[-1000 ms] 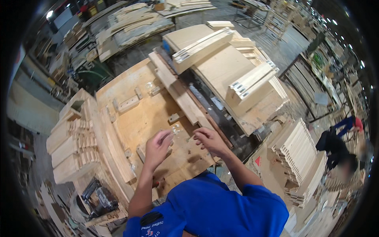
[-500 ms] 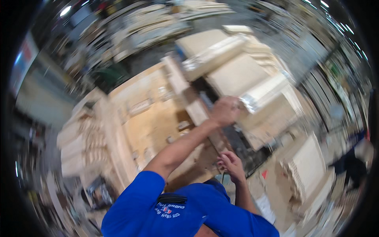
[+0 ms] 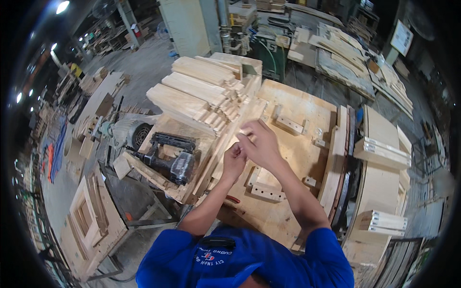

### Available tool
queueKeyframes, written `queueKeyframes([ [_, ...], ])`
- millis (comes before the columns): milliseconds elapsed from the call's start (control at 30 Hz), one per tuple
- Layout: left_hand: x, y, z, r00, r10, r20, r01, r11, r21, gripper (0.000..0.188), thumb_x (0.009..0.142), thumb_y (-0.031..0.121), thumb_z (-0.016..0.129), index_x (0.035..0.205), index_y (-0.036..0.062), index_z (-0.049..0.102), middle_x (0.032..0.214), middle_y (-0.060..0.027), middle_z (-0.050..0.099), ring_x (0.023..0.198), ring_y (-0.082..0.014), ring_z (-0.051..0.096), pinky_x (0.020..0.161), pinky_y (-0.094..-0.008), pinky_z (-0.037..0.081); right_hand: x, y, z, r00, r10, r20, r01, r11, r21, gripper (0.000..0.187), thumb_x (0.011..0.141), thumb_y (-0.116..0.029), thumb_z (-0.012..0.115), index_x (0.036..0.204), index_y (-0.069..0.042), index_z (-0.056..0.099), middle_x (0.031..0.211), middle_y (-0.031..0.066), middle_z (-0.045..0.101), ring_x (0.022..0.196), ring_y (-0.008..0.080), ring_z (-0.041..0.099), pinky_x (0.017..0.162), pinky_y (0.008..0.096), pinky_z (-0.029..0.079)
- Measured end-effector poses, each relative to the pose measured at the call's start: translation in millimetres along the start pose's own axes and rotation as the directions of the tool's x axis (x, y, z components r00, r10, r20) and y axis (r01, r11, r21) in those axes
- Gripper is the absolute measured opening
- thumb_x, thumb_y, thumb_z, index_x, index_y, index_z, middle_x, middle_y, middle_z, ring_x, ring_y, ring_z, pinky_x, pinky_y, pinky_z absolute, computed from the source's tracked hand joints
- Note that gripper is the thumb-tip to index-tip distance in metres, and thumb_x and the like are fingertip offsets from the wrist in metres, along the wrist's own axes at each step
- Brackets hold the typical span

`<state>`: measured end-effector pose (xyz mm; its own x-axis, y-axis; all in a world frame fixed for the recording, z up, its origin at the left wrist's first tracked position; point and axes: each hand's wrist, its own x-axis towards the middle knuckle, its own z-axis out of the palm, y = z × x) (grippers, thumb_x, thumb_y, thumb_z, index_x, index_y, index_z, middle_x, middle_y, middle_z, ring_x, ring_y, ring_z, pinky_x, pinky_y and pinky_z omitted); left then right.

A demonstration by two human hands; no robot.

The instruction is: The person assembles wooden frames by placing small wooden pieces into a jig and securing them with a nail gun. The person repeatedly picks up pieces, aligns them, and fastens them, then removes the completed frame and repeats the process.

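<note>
Over the left part of the plywood bench top, my two hands come together. My left hand has its fingers curled, and whatever is in them is too small or hidden. Just beside and above it, my right hand is bent with thumb and fingers drawn together; I cannot make out anything between them. Below the hands lies a long wooden rail. Wooden blocks are fixed on the bench top, among them a block with a row of holes. A red-handled tool lies near my left forearm.
A black nail gun lies on the bench's left side, before a stack of milled wooden pieces. A grey motor stands farther left. On the right are large panels with bundled strips on them.
The view has swung left. My left hand has come back from the panels on the right, and both hands have moved over to the bench's left side and met there.
</note>
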<state>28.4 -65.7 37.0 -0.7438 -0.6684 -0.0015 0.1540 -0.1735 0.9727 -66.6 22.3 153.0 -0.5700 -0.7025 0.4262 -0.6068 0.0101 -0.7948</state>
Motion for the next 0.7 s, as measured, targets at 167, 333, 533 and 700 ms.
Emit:
queueKeyframes([
  [167,-14,23,-33,0.991,-0.059,-0.116,0.056,0.998,-0.030,0.016,0.110,0.016,0.060,0.113,0.0046,0.071,0.101,-0.0017,0.074,0.090,-0.0094,0.069,0.077,-0.0257,0.056,76,-30,73,0.979,-0.151,0.136,0.190,0.918,-0.349,0.039,0.092,-0.034,0.079,0.116,-0.008,0.062,0.108,0.0164,0.068,0.103,0.0379,0.070,0.084,0.0483,0.057],
  [333,-10,38,-55,0.981,-0.145,-0.126,0.102,0.950,-0.296,0.027,0.112,0.029,0.060,0.118,0.0051,0.070,0.105,-0.0040,0.074,0.093,-0.0134,0.070,0.084,-0.0307,0.058,77,-20,92,0.956,-0.278,0.097,0.294,0.902,-0.315,0.037,0.087,-0.031,0.081,0.111,-0.009,0.062,0.101,0.0131,0.069,0.095,0.0360,0.071,0.076,0.0466,0.058],
  [533,-44,83,-44,0.995,-0.048,-0.090,-0.006,0.854,-0.520,0.031,0.112,0.028,0.058,0.132,0.0053,0.066,0.114,-0.0058,0.073,0.101,-0.0143,0.069,0.093,-0.0327,0.056,-35,-12,33,0.926,-0.355,0.128,0.377,0.890,-0.258,0.037,0.081,-0.025,0.086,0.108,-0.008,0.066,0.102,0.0100,0.071,0.087,0.0328,0.071,0.072,0.0432,0.059],
  [700,-91,67,-30,0.991,-0.103,0.086,0.093,0.990,0.109,0.032,0.110,0.025,0.060,0.133,0.0031,0.065,0.097,0.0007,0.067,0.084,-0.0044,0.060,0.078,-0.0235,0.052,-84,-25,-70,0.920,-0.265,0.291,0.361,0.861,-0.358,0.044,0.081,-0.021,0.087,0.119,-0.008,0.070,0.111,0.0115,0.072,0.095,0.0315,0.071,0.079,0.0415,0.059],
])
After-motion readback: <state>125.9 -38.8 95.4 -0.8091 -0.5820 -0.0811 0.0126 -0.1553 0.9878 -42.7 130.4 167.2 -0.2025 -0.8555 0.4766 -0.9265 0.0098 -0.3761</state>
